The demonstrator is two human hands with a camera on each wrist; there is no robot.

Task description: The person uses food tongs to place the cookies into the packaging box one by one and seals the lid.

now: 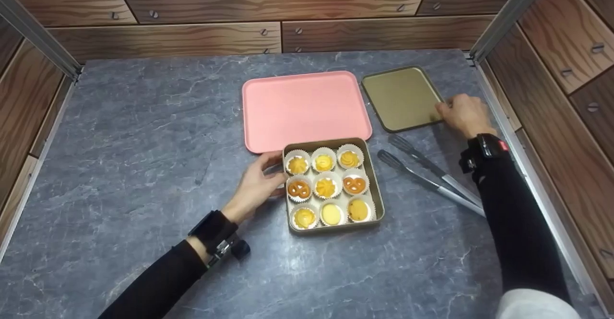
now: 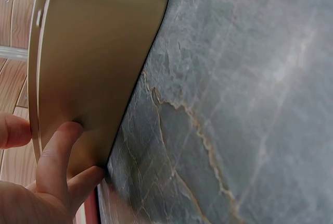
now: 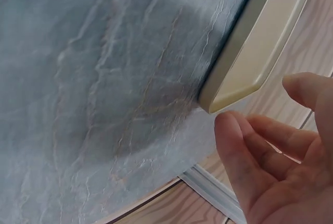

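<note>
Tin [image 1: 375, 184] of cookies is gripped by the left hand [image 1: 254, 187], long axis running toward the pink tray [image 1: 302, 108]; the right hand [image 1: 464, 114], fingers relaxed, lies beside the lid [image 1: 400, 97].

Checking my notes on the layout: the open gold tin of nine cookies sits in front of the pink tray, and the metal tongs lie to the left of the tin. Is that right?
Not quite. The metal tongs lie to the right of the square gold cookie tin, not the left, as the head view shows. The rest holds: the tin is open, holds nine cookies and sits in front of the flat pink plastic tray.
</note>
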